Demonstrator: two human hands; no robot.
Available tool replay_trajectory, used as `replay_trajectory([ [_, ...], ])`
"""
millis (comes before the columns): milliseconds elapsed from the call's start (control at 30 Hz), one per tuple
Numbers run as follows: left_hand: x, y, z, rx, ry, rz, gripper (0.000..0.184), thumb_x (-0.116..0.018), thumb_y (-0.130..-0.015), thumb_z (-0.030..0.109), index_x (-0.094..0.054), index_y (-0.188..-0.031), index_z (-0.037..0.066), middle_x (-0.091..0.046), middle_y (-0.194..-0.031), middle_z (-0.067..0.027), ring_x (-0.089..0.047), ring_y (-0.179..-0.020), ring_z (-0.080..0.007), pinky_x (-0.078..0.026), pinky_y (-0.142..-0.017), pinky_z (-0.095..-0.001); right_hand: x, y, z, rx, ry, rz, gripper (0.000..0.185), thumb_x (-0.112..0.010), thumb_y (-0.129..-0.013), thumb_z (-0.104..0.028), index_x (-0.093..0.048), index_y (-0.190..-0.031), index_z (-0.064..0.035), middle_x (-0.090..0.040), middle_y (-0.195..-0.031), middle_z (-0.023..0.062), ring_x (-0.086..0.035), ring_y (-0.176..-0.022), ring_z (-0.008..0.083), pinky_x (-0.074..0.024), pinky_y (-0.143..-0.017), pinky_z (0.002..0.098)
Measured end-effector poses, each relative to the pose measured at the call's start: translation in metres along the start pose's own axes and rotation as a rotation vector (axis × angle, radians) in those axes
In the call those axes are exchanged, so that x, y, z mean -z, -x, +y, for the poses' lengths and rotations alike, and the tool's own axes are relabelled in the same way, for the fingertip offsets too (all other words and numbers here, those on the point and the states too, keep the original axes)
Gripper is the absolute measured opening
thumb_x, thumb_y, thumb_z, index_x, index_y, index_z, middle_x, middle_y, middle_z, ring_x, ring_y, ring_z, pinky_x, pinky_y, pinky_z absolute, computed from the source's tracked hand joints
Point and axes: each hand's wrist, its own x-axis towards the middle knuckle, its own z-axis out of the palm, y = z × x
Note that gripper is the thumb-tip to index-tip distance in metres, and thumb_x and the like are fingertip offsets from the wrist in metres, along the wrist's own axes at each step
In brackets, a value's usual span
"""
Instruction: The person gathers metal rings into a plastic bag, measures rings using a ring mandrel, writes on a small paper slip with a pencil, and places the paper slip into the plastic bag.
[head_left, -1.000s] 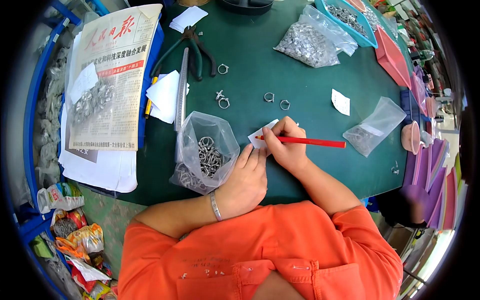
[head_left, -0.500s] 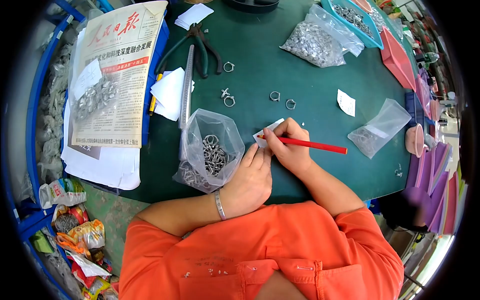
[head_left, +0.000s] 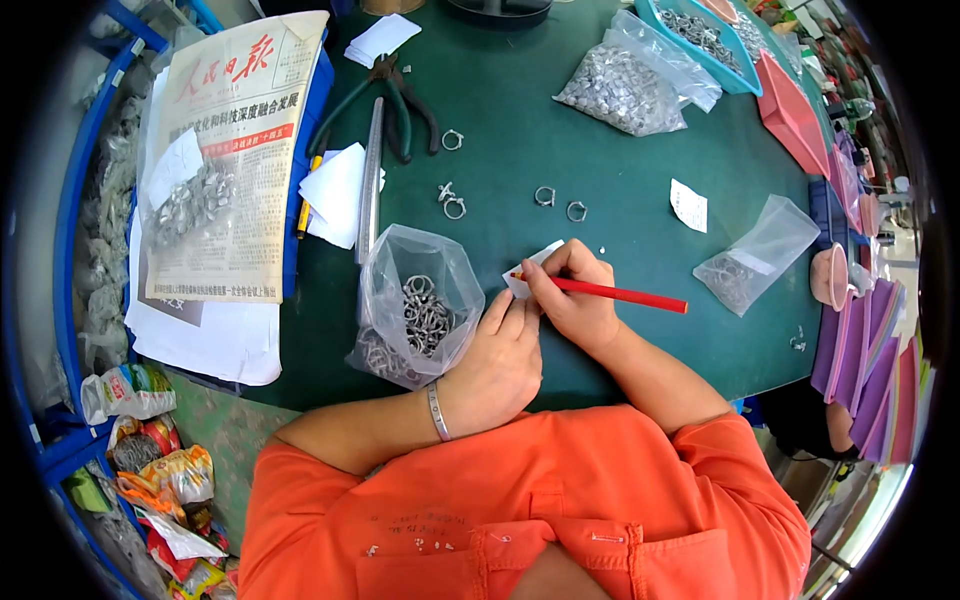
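Note:
My right hand point(head_left: 578, 300) is closed around a red pen point(head_left: 635, 294), its tip on a small white paper slip point(head_left: 543, 255). The slip is partly covered by my fingers. My left hand point(head_left: 497, 358) lies flat on the table with fingers stretched out, fingertips at the slip's lower edge. Beside the left hand stands an open clear plastic bag point(head_left: 460, 275) with metal ring clamps point(head_left: 425, 315) inside. Beyond the hands, loose ring clamps point(head_left: 545, 196) lie scattered on the green table point(head_left: 610, 160).
Green-handled pliers point(head_left: 392, 100), a metal ruler point(head_left: 370, 180) and white paper slips point(head_left: 333, 195) lie on the left near a newspaper point(head_left: 240, 200). On the right are a filled plastic bag point(head_left: 625, 90), a smaller bag point(head_left: 758, 255) and a red tray point(head_left: 790, 118).
The view has shifted slightly. The pen is still at the slip, and both hands keep nearly the same pose. At the far right, a dark shape beside the purple folders has moved.

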Motion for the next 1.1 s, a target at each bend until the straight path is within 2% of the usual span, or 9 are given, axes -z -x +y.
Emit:
replay_trajectory([
  [433, 0.0003, -0.0042, 0.0025, 0.027, 0.087, -0.02, 0.057, -0.07, -0.072, 0.029, -0.06, -0.105, -0.016, -0.052, -0.12, -0.0319, -0.045, -0.121, -0.0407, -0.028, -0.107, -0.0547, 0.0004, 0.0013, 0.0005, 0.024, -0.01, 0.008, 0.027, -0.072, -0.082, -0.01, -0.048, -0.071, -0.0038, -0.061, -0.06, 0.0093, -0.061, -0.05, 0.0176, -0.0457, -0.045, 0.0271],
  [800, -0.0023, -0.0011, 0.0018, 0.026, 0.047, -0.003, 0.057, -0.071, -0.07, 0.029, -0.062, -0.105, -0.014, -0.054, -0.119, -0.0309, -0.046, -0.121, -0.0396, -0.028, -0.107, -0.0543, 0.0013, -0.0001, -0.005, 0.034, -0.005, -0.013, 0.028, -0.07, -0.082, -0.004, -0.045, -0.069, -0.0035, -0.061, -0.06, 0.0096, -0.061, -0.05, 0.0157, -0.0457, -0.045, 0.0272],
  [1100, -0.0009, -0.002, 0.0007, 0.01, 0.011, -0.012, 0.058, -0.071, -0.07, 0.03, -0.061, -0.105, -0.015, -0.054, -0.119, -0.0309, -0.047, -0.121, -0.0392, -0.03, -0.106, -0.0537, -0.0013, 0.0007, -0.0004, 0.044, 0.068, 0.006, 0.028, -0.071, -0.081, -0.007, -0.046, -0.069, -0.0043, -0.059, -0.06, 0.0084, -0.058, -0.048, 0.0181, -0.0449, -0.045, 0.0285],
])
